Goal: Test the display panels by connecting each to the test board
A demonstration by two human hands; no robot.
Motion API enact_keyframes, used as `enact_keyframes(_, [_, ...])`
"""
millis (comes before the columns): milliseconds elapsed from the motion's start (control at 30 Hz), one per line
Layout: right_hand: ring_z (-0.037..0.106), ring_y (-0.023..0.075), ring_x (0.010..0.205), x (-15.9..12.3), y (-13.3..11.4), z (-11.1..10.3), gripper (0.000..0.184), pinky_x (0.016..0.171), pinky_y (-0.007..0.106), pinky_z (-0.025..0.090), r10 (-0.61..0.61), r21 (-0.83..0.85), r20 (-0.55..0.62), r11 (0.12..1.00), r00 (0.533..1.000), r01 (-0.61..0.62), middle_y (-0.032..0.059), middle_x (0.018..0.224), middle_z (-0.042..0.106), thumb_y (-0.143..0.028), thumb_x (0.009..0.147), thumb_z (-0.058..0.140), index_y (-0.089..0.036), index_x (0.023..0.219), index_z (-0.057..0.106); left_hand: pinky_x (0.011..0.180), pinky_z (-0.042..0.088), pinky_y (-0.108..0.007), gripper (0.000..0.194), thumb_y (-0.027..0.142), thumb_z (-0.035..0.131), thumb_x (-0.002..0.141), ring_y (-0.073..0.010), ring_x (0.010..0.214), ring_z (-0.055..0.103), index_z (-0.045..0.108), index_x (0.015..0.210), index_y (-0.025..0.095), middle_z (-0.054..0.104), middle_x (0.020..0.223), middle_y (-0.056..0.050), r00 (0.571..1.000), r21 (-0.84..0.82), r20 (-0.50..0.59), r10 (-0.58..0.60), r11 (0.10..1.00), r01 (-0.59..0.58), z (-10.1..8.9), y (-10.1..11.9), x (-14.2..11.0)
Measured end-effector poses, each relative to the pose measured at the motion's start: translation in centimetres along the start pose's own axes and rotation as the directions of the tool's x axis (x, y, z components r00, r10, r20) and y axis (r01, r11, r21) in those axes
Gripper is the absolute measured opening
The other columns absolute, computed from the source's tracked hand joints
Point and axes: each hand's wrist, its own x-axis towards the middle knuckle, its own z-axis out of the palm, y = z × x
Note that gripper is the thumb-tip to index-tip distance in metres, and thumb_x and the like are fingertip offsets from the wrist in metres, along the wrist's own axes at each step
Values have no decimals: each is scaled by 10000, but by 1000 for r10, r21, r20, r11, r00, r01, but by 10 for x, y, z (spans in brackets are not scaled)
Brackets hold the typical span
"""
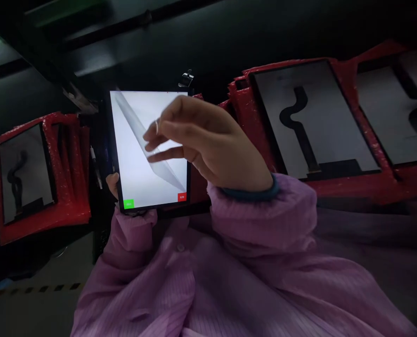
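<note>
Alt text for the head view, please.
A person's left hand holds up a lit display panel showing a green button and a red button, while the right hand hovers before it. Red trays hold panels with black cables behind.

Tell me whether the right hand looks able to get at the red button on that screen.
Likely yes: the right hand hovers over the screen, near the red button, with nothing visible in between.

Overall light: dim, with dark surroundings and deep shadow along the top of the view.
Main source: the lit display panel (148,150), glowing white.
Blur: the right hand (201,140) looks soft.
Edges: wide-angle bending, with the red-framed sheets (349,79) stretched and slightly soft.
</note>
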Motion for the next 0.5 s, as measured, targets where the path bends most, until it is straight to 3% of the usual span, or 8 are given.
enact_keyframes(100, [695,112,955,22,4,1,146,975,389,621,68,161,-14,985,998,-64,2,941,650,-196,1010,492,-205,865,475,791,610,-393,430,507,649,618,-298,876,703,684,993,300,731,823,-17,987,-69,25,158,985,-156,13,2,1])
enact_keyframes(233, [679,107,1077,45,17,-5,168,1069,403,574,20,256,-42,967,999,-9,2,963,651,-248,1052,419,-210,896,466,886,598,-416,461,537,617,635,-307,985,698,682,1032,311,743,872,-26,984,-45,11,179,983,-178,20,1,-1])
enact_keyframes(300, [673,112,1090,52,25,-11,181,1065,407,577,-46,171,-74,984,996,58,0,971,645,-296,1061,413,-208,917,480,876,601,-414,469,543,642,629,-297,952,700,686,1030,303,740,870,-29,987,-34,4,159,987,-159,17,1,-3])
enact_keyframes(400, [675,141,1076,55,30,-19,272,970,438,610,-177,-110,-125,980,976,164,8,990,625,-420,1066,374,-206,974,514,863,609,-431,461,538,685,615,-297,927,701,694,1002,288,736,866,-33,995,-69,39,90,994,-87,12,2,-3])
enact_keyframes(500, [674,131,962,48,24,-23,292,859,376,619,-178,-230,-147,963,973,141,3,943,593,-436,1054,380,-204,929,507,859,610,-407,365,487,705,638,-271,902,706,702,945,290,742,845,-7,993,-137,62,105,986,-96,10,3,-2])
